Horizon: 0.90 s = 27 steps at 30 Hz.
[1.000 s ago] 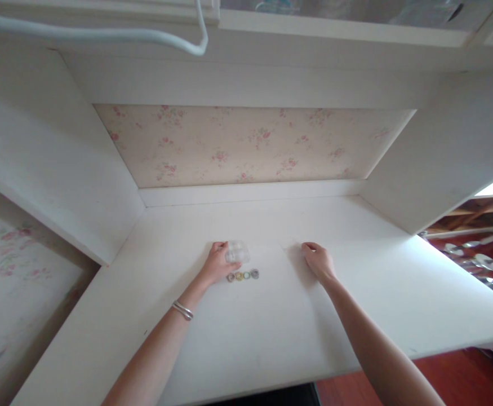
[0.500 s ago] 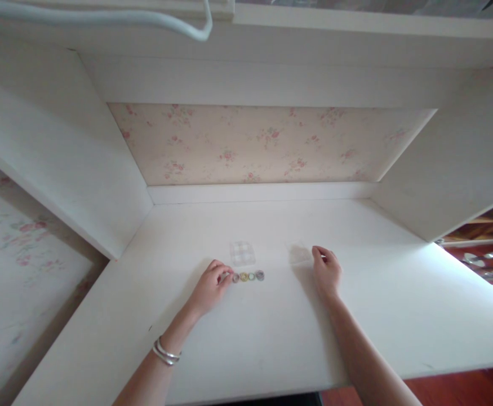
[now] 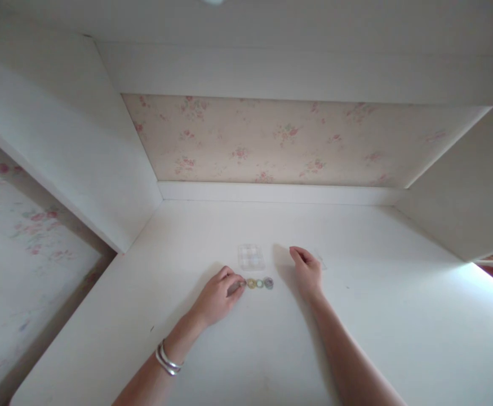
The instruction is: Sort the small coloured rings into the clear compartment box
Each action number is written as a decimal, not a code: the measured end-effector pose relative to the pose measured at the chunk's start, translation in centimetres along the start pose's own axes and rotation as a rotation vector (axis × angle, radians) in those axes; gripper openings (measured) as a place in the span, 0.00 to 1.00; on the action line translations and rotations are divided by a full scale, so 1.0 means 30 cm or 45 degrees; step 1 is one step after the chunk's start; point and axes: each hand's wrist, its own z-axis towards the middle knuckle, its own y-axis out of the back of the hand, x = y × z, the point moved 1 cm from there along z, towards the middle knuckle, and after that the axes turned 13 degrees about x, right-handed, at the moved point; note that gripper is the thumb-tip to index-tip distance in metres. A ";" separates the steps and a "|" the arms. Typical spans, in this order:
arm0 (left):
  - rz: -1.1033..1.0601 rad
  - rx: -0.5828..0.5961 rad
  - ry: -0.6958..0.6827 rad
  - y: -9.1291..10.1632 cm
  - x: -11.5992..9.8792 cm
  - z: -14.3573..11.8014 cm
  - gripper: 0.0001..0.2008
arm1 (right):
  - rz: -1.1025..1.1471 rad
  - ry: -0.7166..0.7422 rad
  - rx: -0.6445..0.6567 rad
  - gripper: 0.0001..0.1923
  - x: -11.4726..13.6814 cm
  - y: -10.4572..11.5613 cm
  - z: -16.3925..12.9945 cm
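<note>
Several small round coin-like pieces lie in a short row on the white tabletop: a golden one (image 3: 251, 283), a pale green one (image 3: 260, 284) and a grey one (image 3: 269, 283). My left hand (image 3: 217, 293), with two silver bracelets (image 3: 168, 358) at the wrist, pinches the piece at the row's left end, mostly covered by the fingertips. Just behind the row lies a clear, checkered square (image 3: 251, 257), perhaps a small plastic box. To the right, my right hand (image 3: 307, 272) is closed in a pinch above the table; its fingertips hide whatever they hold. Partly behind it sits another faint clear piece (image 3: 322, 260).
White side panels (image 3: 77, 135) (image 3: 461, 186) flank the white desk (image 3: 212, 361). A floral-papered back wall (image 3: 271, 141) and a low white ledge (image 3: 280, 193) close the far side. An overhead shelf (image 3: 271, 70) spans the top.
My right hand has moved left, closer to the row and the checkered square. My left hand stays at the row's left end, its fingers now covering the end piece more. The view has shifted slightly.
</note>
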 end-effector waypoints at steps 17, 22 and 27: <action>-0.092 -0.060 0.091 -0.010 0.023 0.017 0.10 | -0.007 -0.027 0.146 0.19 0.018 -0.006 -0.007; -0.101 -0.184 0.148 0.000 0.014 0.041 0.11 | 0.000 -0.023 0.174 0.19 0.016 -0.006 -0.006; -0.082 -0.253 0.097 0.005 -0.013 0.104 0.11 | 0.011 -0.013 0.207 0.20 0.004 -0.009 0.002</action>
